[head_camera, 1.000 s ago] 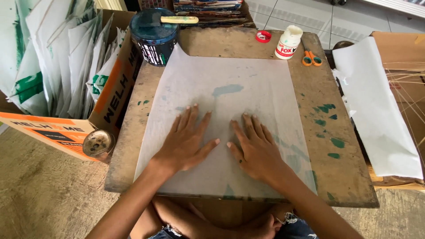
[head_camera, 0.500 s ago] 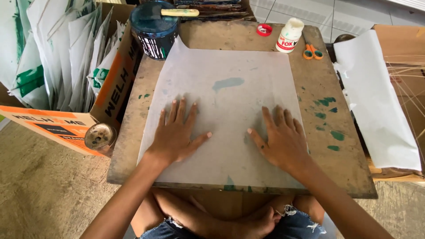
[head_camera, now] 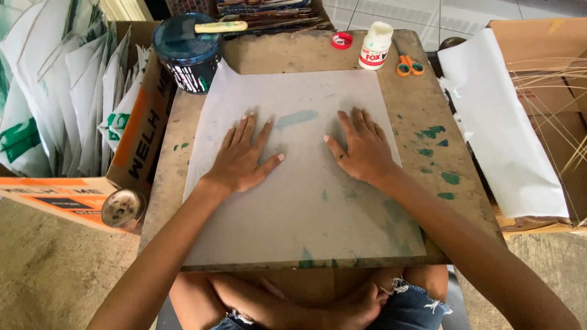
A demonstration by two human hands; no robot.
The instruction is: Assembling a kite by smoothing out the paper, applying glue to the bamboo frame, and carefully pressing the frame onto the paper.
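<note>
A thin translucent sheet of paper [head_camera: 306, 201] lies flat on a worn wooden board [head_camera: 422, 110] with green paint spots. My left hand [head_camera: 243, 160] presses palm-down on the sheet left of its middle, fingers spread. My right hand [head_camera: 362, 148] lies flat on the sheet right of its middle, fingers apart too. Neither hand holds anything. A faint green smear [head_camera: 296, 117] shows through the paper between the two hands.
A dark blue tub [head_camera: 186, 52] with a brush [head_camera: 214, 27] across its top stands at the board's far left corner. A red cap [head_camera: 342, 40], white glue bottle [head_camera: 375, 46] and orange scissors [head_camera: 408, 65] sit far right. Cardboard box of folded papers [head_camera: 79, 104] left; white sheets [head_camera: 501, 128] right.
Both hands have slid up the sheet away from me and spread further apart, smoothing the paper flat. The paper stays on the board.
</note>
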